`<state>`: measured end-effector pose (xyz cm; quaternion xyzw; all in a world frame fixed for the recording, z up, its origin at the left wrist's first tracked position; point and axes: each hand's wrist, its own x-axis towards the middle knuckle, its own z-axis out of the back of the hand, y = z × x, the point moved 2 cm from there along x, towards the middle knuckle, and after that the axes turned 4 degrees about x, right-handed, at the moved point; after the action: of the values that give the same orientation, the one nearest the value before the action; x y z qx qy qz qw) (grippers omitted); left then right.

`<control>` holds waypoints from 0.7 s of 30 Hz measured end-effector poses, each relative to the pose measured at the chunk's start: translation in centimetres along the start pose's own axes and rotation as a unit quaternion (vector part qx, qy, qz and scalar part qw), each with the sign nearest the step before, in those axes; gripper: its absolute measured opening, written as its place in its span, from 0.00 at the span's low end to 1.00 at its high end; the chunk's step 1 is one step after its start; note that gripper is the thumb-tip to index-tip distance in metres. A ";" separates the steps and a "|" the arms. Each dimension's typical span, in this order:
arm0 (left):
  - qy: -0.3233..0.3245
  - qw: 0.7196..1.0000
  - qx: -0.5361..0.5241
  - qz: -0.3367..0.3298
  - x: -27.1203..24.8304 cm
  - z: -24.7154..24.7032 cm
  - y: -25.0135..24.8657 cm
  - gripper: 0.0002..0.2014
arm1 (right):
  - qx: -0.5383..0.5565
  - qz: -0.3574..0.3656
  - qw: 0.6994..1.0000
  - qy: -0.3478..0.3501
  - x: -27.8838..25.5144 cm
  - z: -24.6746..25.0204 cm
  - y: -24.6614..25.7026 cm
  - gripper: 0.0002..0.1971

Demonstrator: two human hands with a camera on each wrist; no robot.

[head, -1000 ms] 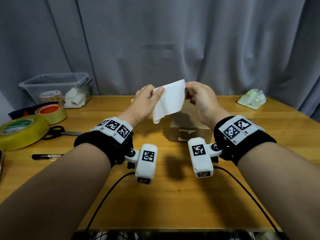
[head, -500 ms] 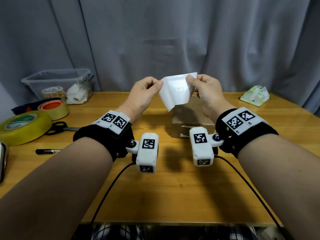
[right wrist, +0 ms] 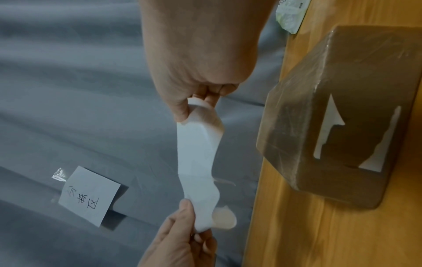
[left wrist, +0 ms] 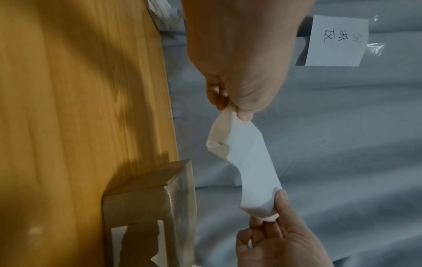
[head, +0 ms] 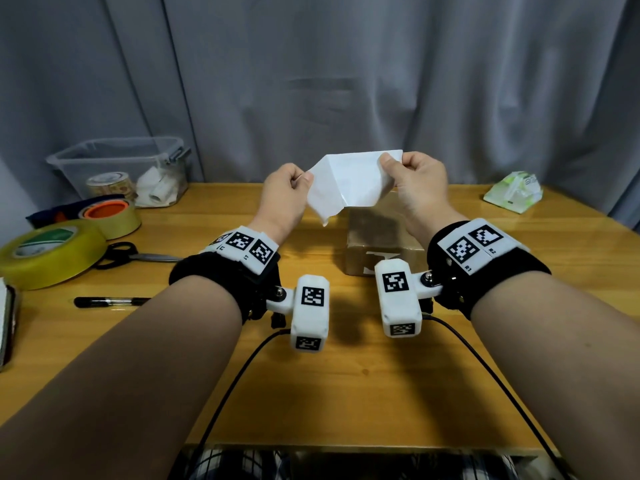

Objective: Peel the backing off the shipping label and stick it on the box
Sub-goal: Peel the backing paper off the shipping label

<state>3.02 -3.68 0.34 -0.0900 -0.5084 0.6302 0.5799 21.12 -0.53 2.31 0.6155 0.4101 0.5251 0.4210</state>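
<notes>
A white shipping label (head: pixel 349 181) hangs in the air between both hands, bent and creased, above the brown taped box (head: pixel 377 244). My left hand (head: pixel 304 178) pinches its left edge and my right hand (head: pixel 388 164) pinches its upper right corner. In the left wrist view the label (left wrist: pixel 248 171) curves between the left hand (left wrist: pixel 237 113) and the right hand (left wrist: pixel 269 218). The right wrist view shows the label (right wrist: pixel 196 166) stretched from the right hand (right wrist: pixel 194 108) down to the left hand (right wrist: pixel 194 216), with the box (right wrist: pixel 338 115) on the table beside it. Whether label and backing have separated is unclear.
On the wooden table (head: pixel 346 393) at the left lie tape rolls (head: pixel 52 251), scissors (head: pixel 131 256), a pen (head: pixel 110 301) and a clear plastic bin (head: pixel 128 171). A green-white packet (head: pixel 512 192) sits at the back right. A grey curtain (head: pixel 311 81) hangs behind, with a handwritten note (left wrist: pixel 335 39) taped to it.
Both hands have lifted the label higher and drawn apart, so it is now stretched wider between them. The right hand's pinch has moved to the upper right corner.
</notes>
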 end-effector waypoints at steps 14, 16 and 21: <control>-0.044 0.992 0.120 0.020 0.5 0.4 1.1 0.11 | -0.012 0.024 1.000 -0.010 0.5 0.2 -0.7 0.10; -0.048 0.985 0.164 0.028 0.4 0.4 1.2 0.10 | -0.010 0.025 1.000 -0.010 0.5 0.2 -1.0 0.11; -0.049 0.976 0.207 0.045 0.1 0.8 1.8 0.10 | -0.004 0.026 1.000 -0.012 0.4 0.1 -1.4 0.12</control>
<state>1.31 -3.64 -0.58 0.0402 -0.3897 0.7509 0.5317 21.22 0.32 1.08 0.6300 0.3870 0.5302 0.4150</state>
